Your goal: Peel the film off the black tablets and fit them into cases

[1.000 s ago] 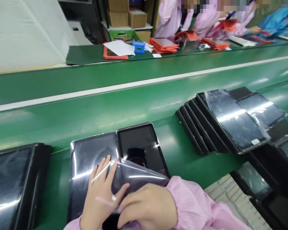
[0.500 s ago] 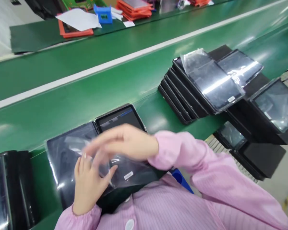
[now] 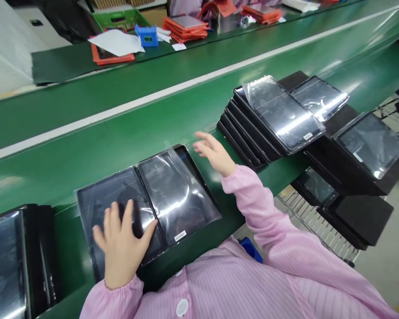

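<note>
- Left hand (image 3: 121,248): lower left of centre in frame; fingers spread over the left tablet (image 3: 115,189), grasping nothing.
- Right hand (image 3: 216,154): just right of frame centre, beyond the right tablet's upper right corner; fingers loosely bent, nothing visible in grasp.
- Right tablet (image 3: 190,163): near frame centre, side by side with the left one on the green tabletop (image 3: 146,128). Clear film (image 3: 169,186) lies askew across it, a dark strip bare along its right edge; white label (image 3: 180,235) at lower edge.
- Tablet stack (image 3: 269,119): upper right, leaning stepwise.
- Second stack (image 3: 6,261): lower left edge.
</note>
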Tool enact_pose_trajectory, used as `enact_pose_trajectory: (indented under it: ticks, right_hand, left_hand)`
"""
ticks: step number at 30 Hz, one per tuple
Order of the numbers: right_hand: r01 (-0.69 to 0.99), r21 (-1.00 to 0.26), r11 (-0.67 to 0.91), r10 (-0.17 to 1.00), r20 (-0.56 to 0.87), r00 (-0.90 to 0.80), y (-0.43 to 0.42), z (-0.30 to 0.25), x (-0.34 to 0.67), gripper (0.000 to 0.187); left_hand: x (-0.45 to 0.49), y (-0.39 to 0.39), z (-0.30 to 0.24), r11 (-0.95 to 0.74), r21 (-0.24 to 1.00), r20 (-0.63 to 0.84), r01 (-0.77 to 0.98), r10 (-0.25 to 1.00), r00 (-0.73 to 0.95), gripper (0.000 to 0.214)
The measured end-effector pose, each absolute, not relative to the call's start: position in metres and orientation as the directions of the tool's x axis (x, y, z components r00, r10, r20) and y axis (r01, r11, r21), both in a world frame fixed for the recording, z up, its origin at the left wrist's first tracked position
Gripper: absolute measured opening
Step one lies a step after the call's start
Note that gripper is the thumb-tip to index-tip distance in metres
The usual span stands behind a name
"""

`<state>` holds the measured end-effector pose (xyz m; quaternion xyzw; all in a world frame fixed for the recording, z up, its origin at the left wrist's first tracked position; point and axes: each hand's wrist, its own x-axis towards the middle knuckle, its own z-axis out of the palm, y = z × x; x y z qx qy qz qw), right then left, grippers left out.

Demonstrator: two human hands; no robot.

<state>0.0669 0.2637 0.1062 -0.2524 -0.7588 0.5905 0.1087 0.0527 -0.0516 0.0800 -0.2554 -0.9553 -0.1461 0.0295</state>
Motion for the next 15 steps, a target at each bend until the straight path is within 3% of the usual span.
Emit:
enact_pose_trajectory:
  ticks: [3, 6, 9, 15]
  right_hand:
    - [0.376, -0.888, 0.266, 0.510, -0.201, -0.836, 0.256, 0.090, 0.096, 0.033]
    - [0.421, -0.836, 0.351, 0.498, -0.214, -0.840, 0.242, 0.079, 0.112, 0.030]
    - [0.446, -0.789, 0.422, 0.537, -0.178, -0.825, 0.235, 0.078, 0.113, 0.031]
    - [0.436, -0.779, 0.450, 0.526, -0.163, -0.834, 0.230, 0.096, 0.100, 0.034]
  left_hand:
    - [0.047, -0.076, 0.092, 0.948, 0.282, 0.077, 0.151, 0.134, -0.988, 0.084]
    - [0.039, -0.105, 0.096, 0.936, 0.316, -0.234, -0.154, -0.081, -0.969, 0.092]
    - [0.034, -0.120, 0.092, 0.899, 0.386, -0.336, -0.207, -0.072, -0.939, 0.079]
    - [0.032, -0.122, 0.086, 0.808, 0.562, -0.241, -0.180, -0.049, -0.969, 0.063]
